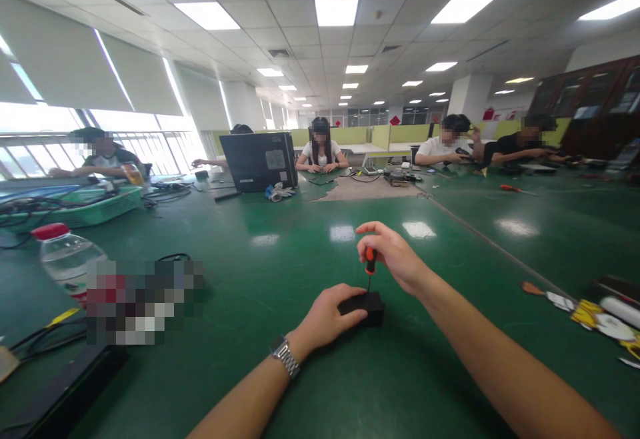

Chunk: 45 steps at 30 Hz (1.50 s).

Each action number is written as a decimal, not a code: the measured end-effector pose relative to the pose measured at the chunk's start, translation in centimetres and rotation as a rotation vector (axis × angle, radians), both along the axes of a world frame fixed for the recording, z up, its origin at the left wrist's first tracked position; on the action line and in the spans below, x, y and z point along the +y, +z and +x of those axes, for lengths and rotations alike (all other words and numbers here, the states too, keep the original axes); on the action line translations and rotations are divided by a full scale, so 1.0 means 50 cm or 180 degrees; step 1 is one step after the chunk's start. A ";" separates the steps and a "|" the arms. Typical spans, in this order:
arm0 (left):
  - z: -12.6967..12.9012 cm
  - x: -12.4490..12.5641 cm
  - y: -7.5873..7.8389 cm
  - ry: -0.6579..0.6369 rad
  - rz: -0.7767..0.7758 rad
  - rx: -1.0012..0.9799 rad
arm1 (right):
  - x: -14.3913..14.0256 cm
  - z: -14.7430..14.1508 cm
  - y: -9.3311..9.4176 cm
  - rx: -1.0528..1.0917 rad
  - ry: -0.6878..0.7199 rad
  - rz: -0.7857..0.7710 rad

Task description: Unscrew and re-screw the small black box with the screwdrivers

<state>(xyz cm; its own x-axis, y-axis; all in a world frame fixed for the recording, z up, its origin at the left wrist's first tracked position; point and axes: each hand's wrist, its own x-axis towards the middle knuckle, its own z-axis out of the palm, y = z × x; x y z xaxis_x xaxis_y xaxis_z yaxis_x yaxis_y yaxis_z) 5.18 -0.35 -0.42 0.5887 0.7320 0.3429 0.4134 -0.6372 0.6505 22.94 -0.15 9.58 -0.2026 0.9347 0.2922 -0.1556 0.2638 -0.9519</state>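
Note:
A small black box-shaped block (373, 307) lies on the green table top. My left hand (333, 315) grips it from the left, thumb on the near side and fingers over the far side. Above it, my right hand (387, 252) holds a red and black screwdriver (370, 262) by the handle, fingers closed around its upper end. The screwdriver stands upright, and its thin shaft reaches down to the top of the block. Whether a screw sits under the tip is too small to tell.
On the left are a bottle with a red cap (70, 259), a green basket (85, 209) of cables and a long black case (65, 385). A black computer tower (260, 162) and gloves (280, 192) stand farther back. Another screwdriver (513, 189) lies right. Several people sit around the table.

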 end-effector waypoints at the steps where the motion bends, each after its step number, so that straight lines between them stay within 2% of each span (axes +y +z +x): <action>1: 0.000 0.000 0.000 0.0006 0.0003 -0.0005 | 0.000 -0.001 -0.001 -0.0023 -0.0115 0.0120; 3: 0.001 -0.001 0.001 0.0008 0.0005 0.0001 | -0.001 -0.002 -0.003 -0.0109 -0.0180 0.0234; 7: 0.001 -0.001 0.004 -0.0008 0.0004 0.0027 | -0.003 -0.004 -0.002 -0.0167 0.0036 0.0154; 10: 0.001 -0.001 0.004 -0.0007 0.0010 0.0018 | -0.002 -0.003 0.002 -0.0031 -0.0219 0.0238; 15: 0.000 0.000 0.002 -0.0027 0.0017 0.0019 | -0.001 0.002 0.004 0.0015 0.0117 -0.0144; 20: 0.000 -0.001 0.003 0.0004 0.0022 0.0026 | 0.000 0.001 0.002 -0.0123 -0.0487 0.0296; 25: 0.002 -0.003 0.007 0.0012 -0.0006 0.0053 | -0.005 0.004 0.003 -0.0497 0.0107 0.0114; 29: 0.001 -0.003 0.007 0.0026 0.0002 0.0069 | -0.004 0.002 0.003 -0.0369 -0.0307 0.0326; 34: 0.000 -0.003 0.007 -0.0023 -0.0012 0.0060 | 0.001 0.004 0.002 -0.0358 -0.0201 0.0209; 38: 0.000 -0.002 0.007 -0.0009 0.0001 0.0049 | 0.001 0.004 0.003 -0.0229 -0.0511 0.0248; 43: 0.000 -0.004 0.007 0.0004 0.0003 0.0055 | 0.000 0.006 0.001 -0.0221 0.0067 0.0064; 45: 0.000 -0.004 0.008 -0.0002 0.0006 0.0063 | 0.000 0.007 0.001 -0.0141 0.0117 0.0027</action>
<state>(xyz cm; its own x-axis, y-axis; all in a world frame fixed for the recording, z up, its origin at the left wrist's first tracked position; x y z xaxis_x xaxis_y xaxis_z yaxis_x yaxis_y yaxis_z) 5.18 -0.54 -0.03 0.5958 0.7310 0.3327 0.4258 -0.6387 0.6409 23.27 -0.15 9.61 -0.2495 0.9239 0.2900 -0.1231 0.2668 -0.9559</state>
